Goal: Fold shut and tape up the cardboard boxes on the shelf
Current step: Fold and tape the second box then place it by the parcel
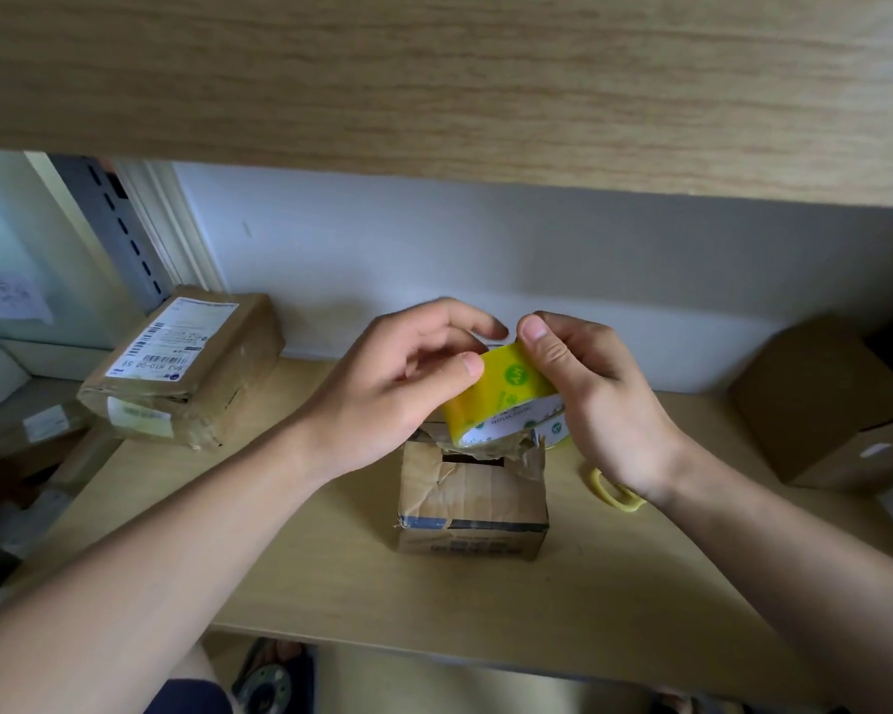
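Your right hand (589, 383) grips the yellow tape roll (506, 394); your left hand (408, 373) pinches its edge. The small torn cardboard box (473, 502) below remains open and untaped.

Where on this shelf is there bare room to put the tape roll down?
Bare wood lies on the shelf between the labelled parcel and the small torn box, and along the front edge. The right side is tighter: yellow scissors lie between the small box and the big carton. Both hands hold the tape roll above the small box.
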Motion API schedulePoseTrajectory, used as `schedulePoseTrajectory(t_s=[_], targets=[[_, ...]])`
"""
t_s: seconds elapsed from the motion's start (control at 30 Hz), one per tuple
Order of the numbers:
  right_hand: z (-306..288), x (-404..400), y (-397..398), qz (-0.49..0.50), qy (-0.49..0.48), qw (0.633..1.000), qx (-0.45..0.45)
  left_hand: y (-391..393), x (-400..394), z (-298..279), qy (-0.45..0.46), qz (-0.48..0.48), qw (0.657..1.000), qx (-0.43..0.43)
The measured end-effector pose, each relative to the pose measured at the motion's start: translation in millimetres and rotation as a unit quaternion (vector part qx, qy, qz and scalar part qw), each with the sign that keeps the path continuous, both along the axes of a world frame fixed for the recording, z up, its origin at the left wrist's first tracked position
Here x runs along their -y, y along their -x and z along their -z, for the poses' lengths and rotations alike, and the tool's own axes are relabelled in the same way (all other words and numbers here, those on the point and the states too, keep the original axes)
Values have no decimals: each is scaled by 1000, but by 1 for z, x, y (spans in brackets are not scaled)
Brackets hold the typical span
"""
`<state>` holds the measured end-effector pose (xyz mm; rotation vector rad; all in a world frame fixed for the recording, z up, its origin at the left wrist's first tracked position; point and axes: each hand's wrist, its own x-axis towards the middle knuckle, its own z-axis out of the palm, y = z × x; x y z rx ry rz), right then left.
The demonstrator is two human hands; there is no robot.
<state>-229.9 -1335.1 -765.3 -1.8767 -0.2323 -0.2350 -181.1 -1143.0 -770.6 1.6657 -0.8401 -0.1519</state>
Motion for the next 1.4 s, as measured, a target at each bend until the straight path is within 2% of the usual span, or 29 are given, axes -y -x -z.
schedulePoseTrajectory(t_s=[0.13, 0.37, 0.67, 1.0, 1.13, 1.27, 1.4], targets=[[-1, 3, 1, 12, 11, 999, -33, -1, -8, -2, -48, -42, 986, 156], [-6, 2, 1, 42, 51, 997, -33, -1, -11, -9, -72, -100, 944, 306], [-15, 1, 5, 71, 110, 989, -65, 3, -8, -12, -140, -91, 907, 386], [-10, 3, 6, 92, 118, 986, -77, 14, -2, -12, -211, -50, 909, 355], [-8, 5, 2, 110, 85, 985, -98, 15, 0, -8, -213, -43, 928, 301], [-8, 6, -1, 105, -9, 981, -162, 15, 1, -7, -154, -32, 959, 237], [-9, 12, -2, 106, -57, 974, -192, 11, -2, -4, -33, -56, 986, 151]])
